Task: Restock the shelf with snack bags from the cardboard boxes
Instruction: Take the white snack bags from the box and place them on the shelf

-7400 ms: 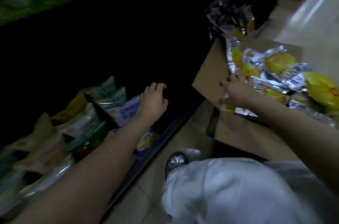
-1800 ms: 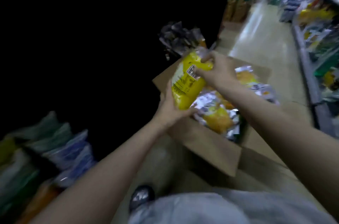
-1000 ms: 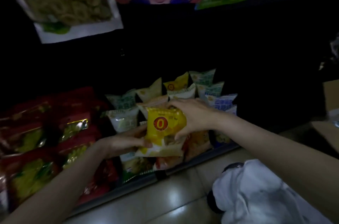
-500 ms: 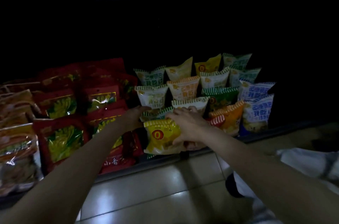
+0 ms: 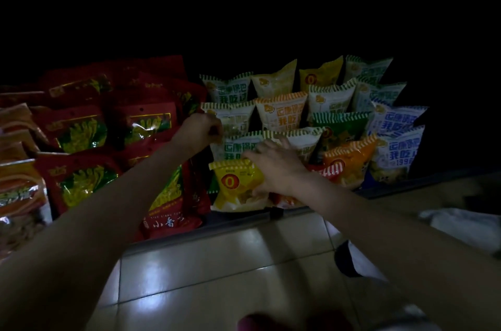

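1. Dim aisle, glossy tiled floor [image 5: 206, 271]; low shelf [image 5: 244, 218] at floor level, packed.
2. Yellow snack bag [image 5: 235, 184] stands at the shelf's front edge; right hand [image 5: 273, 165] rests on its top and side, fingers spread.
3. Left hand [image 5: 199, 131] pinches a white-green bag [image 5: 233, 119] behind it.
4. Red packets [image 5: 81, 130] crowd the left; an orange bag [image 5: 349, 162] sits right.
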